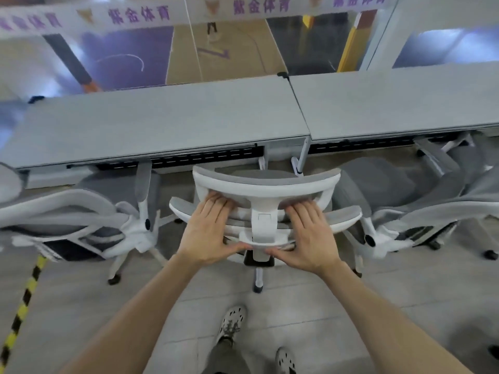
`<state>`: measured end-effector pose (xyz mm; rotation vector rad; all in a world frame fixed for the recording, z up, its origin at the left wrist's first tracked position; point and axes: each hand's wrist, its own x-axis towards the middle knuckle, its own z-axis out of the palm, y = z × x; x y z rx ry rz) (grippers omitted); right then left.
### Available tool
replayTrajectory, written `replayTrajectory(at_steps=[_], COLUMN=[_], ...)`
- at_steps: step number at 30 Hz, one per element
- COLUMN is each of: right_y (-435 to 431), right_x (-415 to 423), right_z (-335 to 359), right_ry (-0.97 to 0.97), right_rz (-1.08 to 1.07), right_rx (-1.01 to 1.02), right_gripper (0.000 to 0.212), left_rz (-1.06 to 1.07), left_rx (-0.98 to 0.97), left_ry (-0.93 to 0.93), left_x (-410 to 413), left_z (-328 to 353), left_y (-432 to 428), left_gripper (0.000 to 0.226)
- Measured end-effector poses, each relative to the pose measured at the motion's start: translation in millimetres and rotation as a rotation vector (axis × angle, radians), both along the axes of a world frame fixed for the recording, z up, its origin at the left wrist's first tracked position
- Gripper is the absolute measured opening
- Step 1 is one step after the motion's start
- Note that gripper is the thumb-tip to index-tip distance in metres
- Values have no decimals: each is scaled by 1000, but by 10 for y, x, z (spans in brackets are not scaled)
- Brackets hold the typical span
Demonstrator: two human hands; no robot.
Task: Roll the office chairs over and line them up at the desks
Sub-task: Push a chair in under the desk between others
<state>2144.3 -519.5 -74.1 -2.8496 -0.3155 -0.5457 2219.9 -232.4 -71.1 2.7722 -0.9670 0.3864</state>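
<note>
Grey desk (162, 122) row along glass wall: middle office chair (266, 182) just short of the desk seam, between left chair (81, 211) and right chair (391, 190), left grip (208, 233) and right grip (307, 236) flat-fingered, unclamped, pressing its backrest; probably the final push-in, needing a straight forward roll.

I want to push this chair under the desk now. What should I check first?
1. Hands on the chair back: left hand and right hand press flat on the middle chair: ok.
2. Room at the sides: left chair and right chair are close, with narrow gaps: ok.
3. Path ahead: a desk leg stands just beyond the chair, where the two desks meet: not ok; probably steer sideways.
4. Wheels rolling freely: only one caster shows clearly: cannot tell.
5. Feet out of the way: the shoe is behind the caster: ok.
</note>
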Motion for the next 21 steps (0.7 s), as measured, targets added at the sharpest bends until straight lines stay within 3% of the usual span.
replayTrajectory(at_steps=[4,10,21], right_y=[29,106,390], right_x=[-194,-198,493], right_z=[-54,-81,-56], right_ry=[-91,-69,1], right_rz=[111,220,304], right_rx=[39,5,-61], right_gripper=[105,109,115], left_rz=[51,175,227], left_rx=[-50,-12,-73], left_ry=[-58,-89,-156], left_x=[-427,-781,-395], left_z=[-63,-93,-72], left_y=[103,224,505], left_gripper=[115,119,109])
